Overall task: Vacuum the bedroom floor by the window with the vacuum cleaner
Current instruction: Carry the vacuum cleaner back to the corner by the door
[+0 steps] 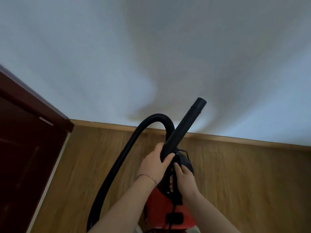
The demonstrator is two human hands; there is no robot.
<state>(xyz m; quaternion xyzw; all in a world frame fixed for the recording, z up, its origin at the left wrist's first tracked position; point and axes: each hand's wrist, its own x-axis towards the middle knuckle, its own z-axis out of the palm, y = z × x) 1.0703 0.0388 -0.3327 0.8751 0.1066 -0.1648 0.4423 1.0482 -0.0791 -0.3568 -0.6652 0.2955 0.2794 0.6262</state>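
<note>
A red and black vacuum cleaner [161, 209] hangs low in the middle of the view, between my forearms. Its black rigid tube [183, 128] points up and to the right, ending in an open end with no floor head on it. My left hand [154, 163] grips the lower end of that tube. My right hand [183, 177] grips the black carry handle on top of the vacuum body. A black ribbed hose [127, 148] loops from the tube over to the left and down past my left arm.
Brown wooden floor [244, 182] runs to a wooden skirting board [235, 137] under a white wall [151, 56] straight ahead. A dark red-brown door [25, 148] with its frame stands at the left.
</note>
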